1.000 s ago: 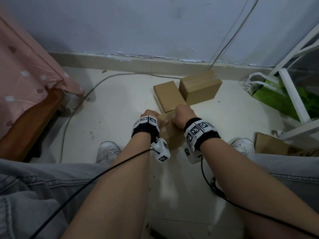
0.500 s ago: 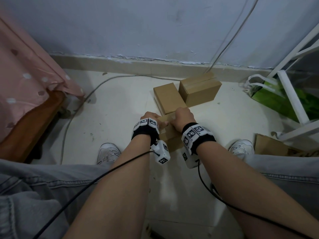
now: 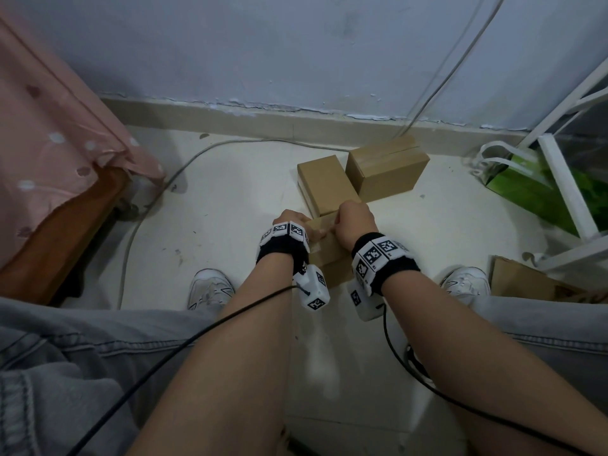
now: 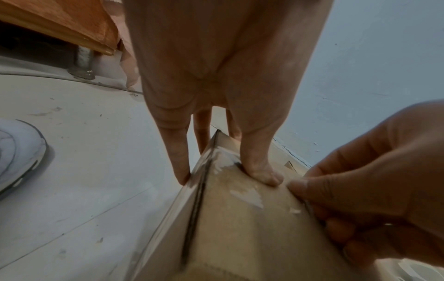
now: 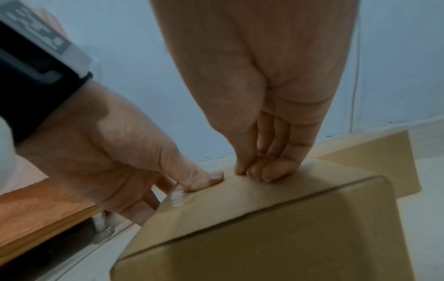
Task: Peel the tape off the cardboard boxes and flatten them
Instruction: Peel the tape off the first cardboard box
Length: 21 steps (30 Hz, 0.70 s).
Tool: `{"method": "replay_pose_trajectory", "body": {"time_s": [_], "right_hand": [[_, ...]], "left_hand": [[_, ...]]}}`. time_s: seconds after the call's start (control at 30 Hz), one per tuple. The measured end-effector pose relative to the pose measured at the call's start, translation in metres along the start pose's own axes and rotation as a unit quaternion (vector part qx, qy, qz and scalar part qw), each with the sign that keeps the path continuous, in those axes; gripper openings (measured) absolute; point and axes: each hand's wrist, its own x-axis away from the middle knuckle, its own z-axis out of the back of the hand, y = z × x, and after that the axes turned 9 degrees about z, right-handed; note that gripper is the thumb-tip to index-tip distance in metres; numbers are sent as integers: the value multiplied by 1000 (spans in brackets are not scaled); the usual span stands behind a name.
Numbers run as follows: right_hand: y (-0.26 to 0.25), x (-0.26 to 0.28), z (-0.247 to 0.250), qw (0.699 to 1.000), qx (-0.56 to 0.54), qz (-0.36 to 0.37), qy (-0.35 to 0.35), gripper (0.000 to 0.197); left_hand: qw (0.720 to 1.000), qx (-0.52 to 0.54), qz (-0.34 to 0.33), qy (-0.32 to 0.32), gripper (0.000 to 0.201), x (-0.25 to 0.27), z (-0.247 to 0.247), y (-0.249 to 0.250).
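A small brown cardboard box [image 3: 324,255] stands on the floor between my feet. My left hand [image 3: 291,220] grips its left top corner, with the thumb [image 4: 260,171] pressing on the top and the fingers [image 4: 180,167] down the left side. Clear tape [image 4: 204,171] runs glossy over that corner and along the seam. My right hand [image 3: 352,220] has its fingers curled, and its thumb and fingertips [image 5: 264,173] pinch at the tape on the box top right beside the left thumb. Two more taped boxes, one flat [image 3: 324,182] and one taller [image 3: 388,169], lie just beyond.
A pink-covered wooden bed [image 3: 49,192] is at the left and a grey cable [image 3: 158,199] crosses the floor. A white rack [image 3: 566,192] with a green bag [image 3: 526,189] stands at the right. Flat cardboard [image 3: 526,281] lies by my right shoe [image 3: 465,281].
Both hands stay on the near box. The right hand has shifted slightly nearer and left along the top, closer to the left thumb.
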Motion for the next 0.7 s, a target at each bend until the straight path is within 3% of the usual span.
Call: {"method": "replay_pose_trajectory", "body": {"time_s": [0.3, 0.43, 0.7], "right_hand": [[-7, 2, 7, 1000, 15, 2, -3, 11], [-6, 1, 13, 999, 8, -5, -44, 15], [6, 2, 21, 998, -17, -24, -52, 24]], "left_hand": [[1000, -14, 9, 4, 63, -3, 0, 3], [1000, -20, 6, -5, 65, -4, 0, 1], [1000, -11, -2, -24, 58, -9, 3, -1]]}}
